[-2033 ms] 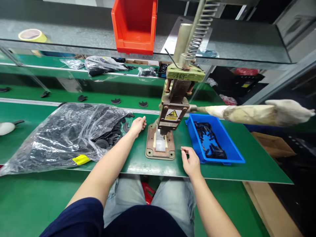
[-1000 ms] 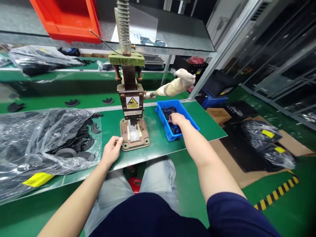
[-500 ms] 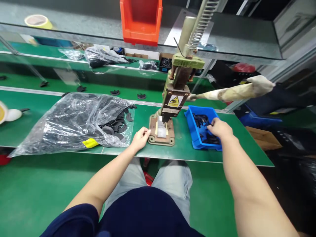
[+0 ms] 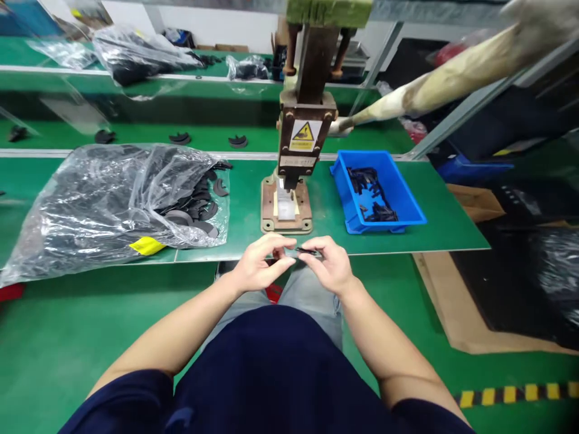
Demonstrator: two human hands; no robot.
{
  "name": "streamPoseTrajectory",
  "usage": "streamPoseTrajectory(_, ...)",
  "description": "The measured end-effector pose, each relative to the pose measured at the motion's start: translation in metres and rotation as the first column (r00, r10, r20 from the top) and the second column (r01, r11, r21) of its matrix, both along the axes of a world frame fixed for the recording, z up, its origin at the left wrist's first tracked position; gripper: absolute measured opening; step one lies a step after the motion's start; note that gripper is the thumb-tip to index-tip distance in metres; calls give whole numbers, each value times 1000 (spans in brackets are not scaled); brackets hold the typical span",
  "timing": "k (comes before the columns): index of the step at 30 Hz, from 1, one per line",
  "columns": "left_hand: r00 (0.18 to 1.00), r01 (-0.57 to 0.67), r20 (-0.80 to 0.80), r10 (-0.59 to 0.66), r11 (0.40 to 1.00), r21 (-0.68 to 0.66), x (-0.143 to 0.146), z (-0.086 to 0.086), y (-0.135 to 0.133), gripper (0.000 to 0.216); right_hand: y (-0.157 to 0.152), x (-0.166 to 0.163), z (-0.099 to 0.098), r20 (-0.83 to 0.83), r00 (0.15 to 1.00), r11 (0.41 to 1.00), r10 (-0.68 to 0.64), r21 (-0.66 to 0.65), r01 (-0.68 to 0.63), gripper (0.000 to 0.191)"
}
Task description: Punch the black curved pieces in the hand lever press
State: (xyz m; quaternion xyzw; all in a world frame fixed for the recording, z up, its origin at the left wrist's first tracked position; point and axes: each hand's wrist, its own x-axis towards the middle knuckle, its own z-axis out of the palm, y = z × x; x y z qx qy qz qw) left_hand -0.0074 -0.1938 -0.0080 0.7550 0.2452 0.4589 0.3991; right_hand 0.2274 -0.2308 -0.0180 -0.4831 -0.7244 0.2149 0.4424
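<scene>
My left hand (image 4: pixel 259 267) and my right hand (image 4: pixel 330 265) meet just in front of the green table's near edge, above my lap. Between their fingertips they pinch a small thin black part (image 4: pixel 309 251). Straight ahead stands a hand press (image 4: pixel 298 150) on a rusty base plate (image 4: pixel 286 224), with a pale block under its ram. A blue bin (image 4: pixel 377 191) holding several small black parts sits to the press's right. The press's cloth-wrapped lever (image 4: pixel 456 69) reaches out to the upper right.
A large clear plastic bag (image 4: pixel 104 202) of black curved pieces lies on the table (image 4: pixel 443 229) to the left, several spilling from its mouth. More bags and loose black pieces lie on the conveyor behind. Cardboard (image 4: pixel 479 307) covers the floor at right.
My right hand left the blue bin with a black part and came back to the middle. My left hand drew away from the press base to meet it. The view dropped closer.
</scene>
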Motion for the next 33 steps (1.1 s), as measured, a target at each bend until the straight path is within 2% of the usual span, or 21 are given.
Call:
streamPoseTrajectory(4,999,-46,-18,46,999,28,-3,0,-10,19,-6,-9,3,15,991,989,130,67,-130,31)
streamPoseTrajectory(9,996,-79,-44,80,997,13,-11,-8,-14,16,-5,-9,2,44,983,978,178,100,-181,42)
streamPoseTrajectory(15,992,-109,-66,107,994,-24,-15,-6,-15,13,-3,-4,1,68,981,979,183,83,-188,24)
streamPoseTrajectory(18,994,-89,-74,82,992,-87,-15,-4,-16,15,-1,-2,1,81,977,975,196,87,-202,24)
streamPoseTrajectory(20,996,-40,-83,23,976,-212,-15,-3,-16,19,1,0,1,97,975,972,202,100,-212,26)
streamPoseTrajectory(22,997,12,-65,-39,926,-377,-13,-2,-15,24,5,1,2,123,971,968,206,120,-221,28)
streamPoseTrajectory(25,995,80,4,-95,813,-577,-8,1,-8,27,11,1,6,174,960,956,217,159,-245,26)
streamPoseTrajectory(30,969,241,156,-191,602,-761,1,4,9,37,21,-3,13,258,935,932,245,205,-300,30)
streamPoseTrajectory(31,965,257,174,-195,583,-771,2,3,12,39,23,-1,16,265,934,929,240,216,-300,32)
streamPoseTrajectory(33,966,258,193,-172,595,-762,3,1,21,43,29,7,26,270,940,929,208,247,-277,38)
